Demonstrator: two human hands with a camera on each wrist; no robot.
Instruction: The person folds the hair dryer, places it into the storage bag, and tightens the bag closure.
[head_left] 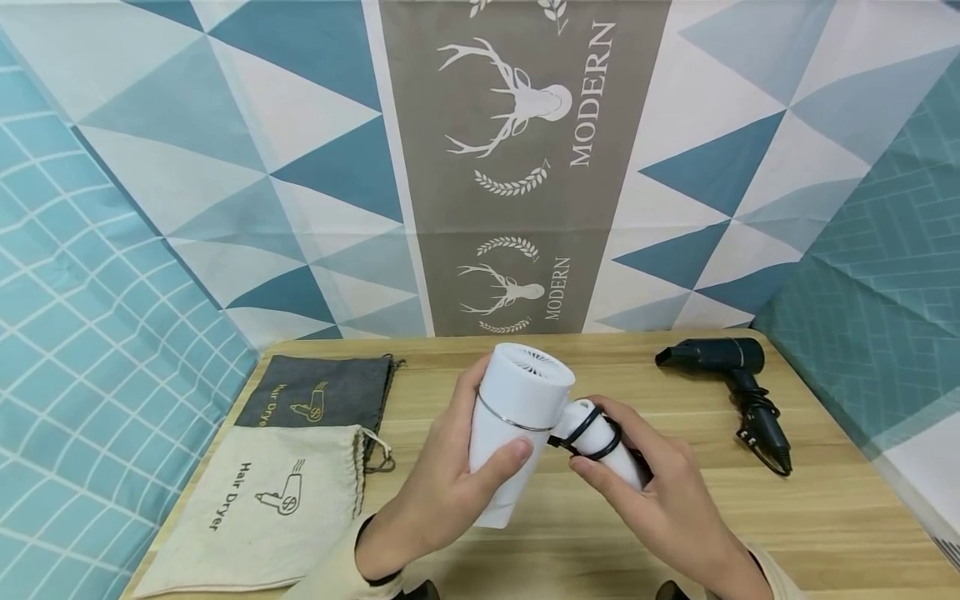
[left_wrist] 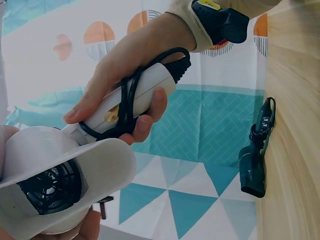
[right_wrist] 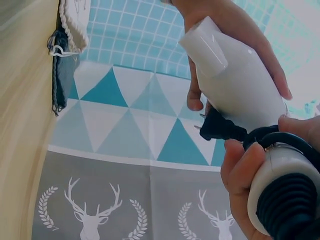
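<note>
At the left edge of the surface (head_left: 600, 550), a cream bag (head_left: 262, 508) lies toward the front corner, its top overlapping a gray bag (head_left: 322, 392) near the back corner; both carry the words "Hair Dryer". The left hand (head_left: 457, 467) curls round the body of a white hair dryer (head_left: 521, 404), which is held up above the middle of the surface, vented end tilted up. The right hand (head_left: 667, 483) grips its handle, thumb and fingers round the black cord (left_wrist: 131, 97) looped there; the plug (right_wrist: 220, 127) sticks out just beside the body. The step in hand seems to be handling the dryer with its cord bundled; the next move probably calls for a steady two-handed hold that keeps those loops snug. Near the back right corner, a black hair dryer (head_left: 705, 354) lies apart, untouched.
</note>
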